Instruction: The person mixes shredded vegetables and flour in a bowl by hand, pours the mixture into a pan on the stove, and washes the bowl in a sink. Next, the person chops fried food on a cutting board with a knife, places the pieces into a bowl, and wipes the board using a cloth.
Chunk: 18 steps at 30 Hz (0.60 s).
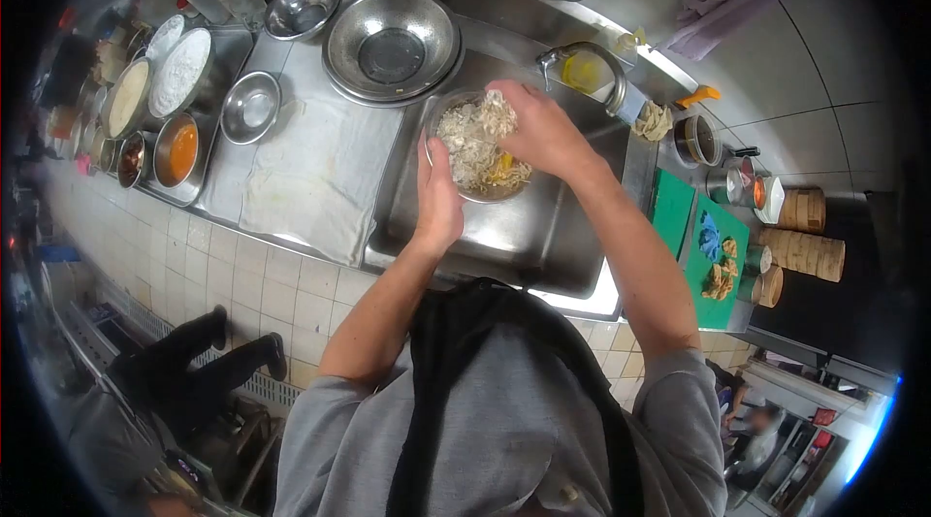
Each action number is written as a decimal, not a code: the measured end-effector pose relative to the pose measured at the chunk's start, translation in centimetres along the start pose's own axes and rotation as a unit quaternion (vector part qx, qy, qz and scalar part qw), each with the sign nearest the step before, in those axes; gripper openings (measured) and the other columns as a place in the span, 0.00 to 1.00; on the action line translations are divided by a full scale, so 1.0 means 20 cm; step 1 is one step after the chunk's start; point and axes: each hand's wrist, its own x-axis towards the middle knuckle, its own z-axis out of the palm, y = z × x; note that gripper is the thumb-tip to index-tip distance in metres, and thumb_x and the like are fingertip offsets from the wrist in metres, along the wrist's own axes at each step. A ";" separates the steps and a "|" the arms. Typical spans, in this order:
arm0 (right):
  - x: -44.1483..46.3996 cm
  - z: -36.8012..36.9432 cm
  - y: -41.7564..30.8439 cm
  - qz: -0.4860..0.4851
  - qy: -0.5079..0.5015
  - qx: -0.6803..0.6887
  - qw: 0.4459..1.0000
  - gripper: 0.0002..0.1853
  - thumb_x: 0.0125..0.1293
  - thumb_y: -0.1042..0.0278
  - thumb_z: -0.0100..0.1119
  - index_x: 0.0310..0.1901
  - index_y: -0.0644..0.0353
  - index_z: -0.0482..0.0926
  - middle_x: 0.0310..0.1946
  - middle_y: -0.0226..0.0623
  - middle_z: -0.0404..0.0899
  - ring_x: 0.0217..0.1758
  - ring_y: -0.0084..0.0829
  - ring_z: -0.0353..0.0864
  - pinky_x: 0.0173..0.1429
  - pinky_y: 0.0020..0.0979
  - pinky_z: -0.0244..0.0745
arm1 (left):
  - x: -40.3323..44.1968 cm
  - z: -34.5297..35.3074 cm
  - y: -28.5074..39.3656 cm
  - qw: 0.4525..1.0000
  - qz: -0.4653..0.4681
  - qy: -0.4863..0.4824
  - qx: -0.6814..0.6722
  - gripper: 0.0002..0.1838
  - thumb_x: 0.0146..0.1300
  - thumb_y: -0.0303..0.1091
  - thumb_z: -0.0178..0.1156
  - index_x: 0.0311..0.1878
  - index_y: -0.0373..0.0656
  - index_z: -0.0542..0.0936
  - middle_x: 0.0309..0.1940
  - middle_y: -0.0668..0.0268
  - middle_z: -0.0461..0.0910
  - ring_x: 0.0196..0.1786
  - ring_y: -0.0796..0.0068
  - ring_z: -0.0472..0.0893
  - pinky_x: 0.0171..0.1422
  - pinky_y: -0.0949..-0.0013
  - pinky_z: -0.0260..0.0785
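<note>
Over the sink (407, 216), a metal bowl (433, 119) holds pale, flour-dusted shreds (465, 144) of food with some yellow bits. My left hand (442, 205) grips this bowl at its near left side, the thumb up along the rim. Above its right side, my right hand (539, 129) is closed around a clump of the pale shreds (498, 115), part of which sticks out past the fingers. I cannot make out exactly what food the shreds are.
Left of the sink are a large perforated metal bowl (339, 44), smaller bowls (252, 108), a cloth (315, 182), and a tray with flour (182, 69) and orange liquid (182, 150). Rightward lie a green cutting board (676, 216) and bamboo steamers (800, 255). Another person (175, 371) stands lower left.
</note>
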 end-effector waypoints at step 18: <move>-0.07 0.14 0.05 0.021 -0.061 0.207 0.976 0.50 0.58 0.51 0.77 0.75 0.66 0.61 0.69 0.57 0.69 0.71 0.45 0.73 0.73 0.40 0.68 | -0.01 -0.08 0.02 0.990 0.089 -0.094 0.064 0.30 0.84 0.51 0.41 0.77 0.38 0.58 0.70 0.56 0.68 0.71 0.65 0.70 0.76 0.59 0.63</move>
